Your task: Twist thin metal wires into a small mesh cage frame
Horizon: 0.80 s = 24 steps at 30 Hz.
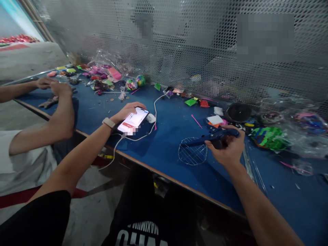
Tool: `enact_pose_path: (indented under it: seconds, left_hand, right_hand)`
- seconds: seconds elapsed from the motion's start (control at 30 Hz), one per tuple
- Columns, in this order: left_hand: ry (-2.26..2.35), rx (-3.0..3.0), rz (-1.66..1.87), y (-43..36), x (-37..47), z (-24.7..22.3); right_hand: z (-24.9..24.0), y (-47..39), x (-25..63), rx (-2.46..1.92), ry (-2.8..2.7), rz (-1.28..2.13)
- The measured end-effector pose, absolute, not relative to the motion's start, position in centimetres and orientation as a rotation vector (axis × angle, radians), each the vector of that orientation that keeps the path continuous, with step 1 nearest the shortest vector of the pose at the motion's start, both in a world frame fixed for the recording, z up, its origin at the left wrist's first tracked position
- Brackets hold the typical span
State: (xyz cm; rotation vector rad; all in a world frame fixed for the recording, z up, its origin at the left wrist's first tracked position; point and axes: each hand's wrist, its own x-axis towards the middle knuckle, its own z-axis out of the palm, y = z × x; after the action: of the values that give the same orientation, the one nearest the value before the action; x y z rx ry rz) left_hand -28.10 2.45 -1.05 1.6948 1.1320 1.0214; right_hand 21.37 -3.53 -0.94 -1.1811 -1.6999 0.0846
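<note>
My left hand is closed on a phone with a lit screen, held low over the blue table, its thumb on the glass. A white cable runs from the phone's lower end. On the right, my right hand is wrapped round a dark blue tool, whose exact kind I cannot make out. The tool's far end reaches over a round wire mesh, close to the table top. Whether they touch is unclear.
A co-worker's hands are busy at the far left. Colourful clay pieces and bags line the table's back, below a perforated metal panel. A black bowl and a green-blue piece are at right. The table's front edge runs diagonally.
</note>
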Motion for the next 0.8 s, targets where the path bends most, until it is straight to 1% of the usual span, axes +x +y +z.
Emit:
enact_pose_path:
  seconds: [0.23,0.5,0.8]
  left_hand:
    - [1.272,1.742,1.022,1.9,-27.51,-0.66]
    - [1.114,1.819,1.015,1.78,-28.18,-0.68]
    - [1.161,1.747,0.983,1.69,-28.11,-0.9]
  right_hand:
    - [-1.4,-3.12,21.85,-1.109,-1.699,0.095]
    - [-1.52,-2.96,22.07,-1.111,-1.71,0.087]
    - [-0.79,-3.37,21.66,-1.122,-1.702,0.041]
